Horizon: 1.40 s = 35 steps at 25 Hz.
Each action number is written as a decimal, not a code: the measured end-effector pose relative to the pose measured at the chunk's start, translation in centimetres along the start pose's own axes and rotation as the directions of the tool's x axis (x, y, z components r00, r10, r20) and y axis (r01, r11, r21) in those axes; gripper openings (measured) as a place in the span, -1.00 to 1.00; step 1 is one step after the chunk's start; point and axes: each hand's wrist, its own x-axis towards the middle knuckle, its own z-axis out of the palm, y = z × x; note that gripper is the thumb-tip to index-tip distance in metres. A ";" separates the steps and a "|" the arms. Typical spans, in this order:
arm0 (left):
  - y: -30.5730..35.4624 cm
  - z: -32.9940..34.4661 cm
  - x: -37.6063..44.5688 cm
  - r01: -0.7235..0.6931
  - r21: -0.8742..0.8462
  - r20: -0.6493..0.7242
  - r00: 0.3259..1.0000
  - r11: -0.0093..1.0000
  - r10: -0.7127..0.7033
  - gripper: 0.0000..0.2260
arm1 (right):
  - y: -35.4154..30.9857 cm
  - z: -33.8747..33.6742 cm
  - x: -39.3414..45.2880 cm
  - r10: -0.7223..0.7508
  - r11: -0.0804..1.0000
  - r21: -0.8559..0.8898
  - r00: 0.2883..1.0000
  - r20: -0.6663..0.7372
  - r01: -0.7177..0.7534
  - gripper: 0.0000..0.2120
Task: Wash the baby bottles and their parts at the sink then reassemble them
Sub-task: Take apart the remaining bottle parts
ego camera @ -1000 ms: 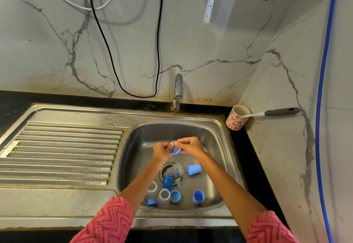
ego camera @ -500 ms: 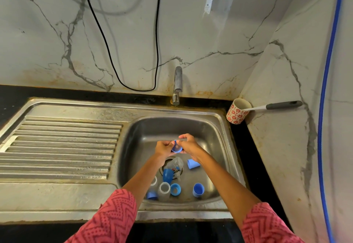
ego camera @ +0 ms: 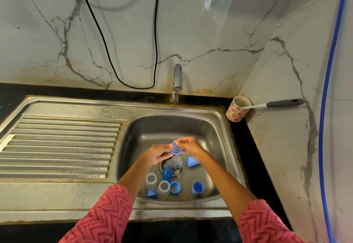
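Note:
Over the steel sink basin both hands hold one blue bottle ring with a clear teat. My left hand pinches its left side and my right hand pinches its right side. On the basin floor lie two clear bottles standing upright, a clear bottle lying over the drain, a dark blue cap, a blue ring, a blue cap, a light blue cap and another blue piece.
The tap stands behind the basin, no water visible. A ribbed steel drainboard lies to the left. A red-patterned cup holding a grey-handled brush sits at the right corner. A black cable hangs on the marble wall.
The two hands have stayed together on the ring and teat, turning it slightly so its opening faces up. The camera has shifted a little.

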 end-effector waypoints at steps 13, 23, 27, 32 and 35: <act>-1.0 -0.8 -0.4 -0.107 -0.002 0.128 0.986 0.994 0.107 -0.73 | -0.4 0.5 -0.3 0.065 0.996 0.068 0.998 -0.020 -0.063 -0.85; -2.4 -2.0 1.3 -0.049 0.805 -0.073 0.981 0.592 0.181 -0.60 | 1.8 -5.0 0.6 0.150 0.919 -0.360 0.987 -0.050 -0.158 -0.81; -4.3 1.1 2.4 -0.141 0.936 0.096 0.984 0.324 0.154 -0.52 | 5.8 -5.6 1.3 0.201 0.577 -0.801 0.978 -0.050 -0.160 -0.73; -7.1 4.2 4.5 -0.181 0.983 0.180 0.983 -0.032 -0.031 -0.47 | 9.8 -5.9 1.1 0.336 0.418 -0.888 0.941 -0.044 -0.191 -0.69; -7.6 4.7 5.2 -0.162 0.984 0.154 0.982 -0.069 -0.107 -0.46 | 10.3 -6.2 1.5 0.420 0.367 -0.906 0.906 -0.039 -0.209 -0.71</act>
